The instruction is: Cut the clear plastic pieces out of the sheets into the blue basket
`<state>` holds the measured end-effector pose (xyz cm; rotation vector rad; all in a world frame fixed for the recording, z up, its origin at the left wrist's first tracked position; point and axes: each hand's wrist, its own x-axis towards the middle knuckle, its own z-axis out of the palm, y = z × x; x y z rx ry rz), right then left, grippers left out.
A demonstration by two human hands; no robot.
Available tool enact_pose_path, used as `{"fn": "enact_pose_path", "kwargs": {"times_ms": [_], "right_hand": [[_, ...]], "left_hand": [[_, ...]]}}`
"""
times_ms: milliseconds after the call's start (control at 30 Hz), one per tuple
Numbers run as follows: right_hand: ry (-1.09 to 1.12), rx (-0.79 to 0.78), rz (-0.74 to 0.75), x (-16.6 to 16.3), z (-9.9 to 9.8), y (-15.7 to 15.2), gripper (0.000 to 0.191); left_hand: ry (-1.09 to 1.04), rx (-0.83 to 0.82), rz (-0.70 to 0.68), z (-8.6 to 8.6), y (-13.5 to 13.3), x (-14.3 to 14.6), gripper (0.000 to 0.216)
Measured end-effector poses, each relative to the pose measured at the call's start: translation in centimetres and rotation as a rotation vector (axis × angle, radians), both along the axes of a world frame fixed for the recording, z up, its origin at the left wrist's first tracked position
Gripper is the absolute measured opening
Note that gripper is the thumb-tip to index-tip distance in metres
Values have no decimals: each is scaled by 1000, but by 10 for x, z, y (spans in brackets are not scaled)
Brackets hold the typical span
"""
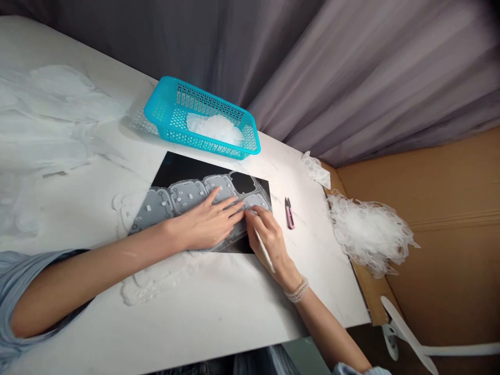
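Observation:
A translucent moulded sheet [186, 194] with several rounded panels lies partly over a black mat [178, 167]. One panel opening near its far right shows the dark mat through it. My left hand [209, 221] rests flat on the sheet, fingers spread, holding nothing. Close beside those fingertips, my right hand [269, 237] is closed around a thin white pen-like tool [264, 251]. Its tip is hidden near the sheet's right end. To the right of my right hand lie pink thread snips [289, 214].
A blue perforated basket [201, 140] holds a pile of small translucent pieces [219, 129]. More clear sheets [58, 114] cover the table's left side. At the right edge, a tangled heap of clear trimmings [371, 234] lies by a cardboard box [449, 208]. A grey curtain [351, 73] hangs behind.

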<state>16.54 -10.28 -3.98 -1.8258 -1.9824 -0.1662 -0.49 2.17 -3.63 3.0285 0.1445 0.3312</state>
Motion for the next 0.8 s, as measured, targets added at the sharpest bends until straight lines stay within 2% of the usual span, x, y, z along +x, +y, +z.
{"fn": "enact_pose_path", "kwargs": {"times_ms": [100,233,333,400,500,600,700,767,800], "right_hand": [[-74,-51,2,2,-3,-1,36],[-103,-170,7,1,6,3,39],[42,-195,28,-2,10,9,40],[268,-132,-18,4,10,13,37],[722,12,-250,36,12,9,33],[1086,206,-525,96,27,-15,27],[1150,241,-563,148,50,-41,14],[1176,223,-531,159,62,-47,12],[1189,214,-508,154,67,-46,12]], "left_hand": [[8,1,-4,-7,1,0,48],[-15,6,-1,-16,4,-1,47],[-19,-10,2,-18,5,-1,48],[-37,-33,6,-18,5,-1,49],[-73,-80,15,-17,4,-2,51],[-70,-103,17,-17,3,-3,52],[-65,-120,16,-18,3,-3,51],[-52,-153,11,-15,4,-3,50],[-45,-187,7,-13,4,-3,50]]}}
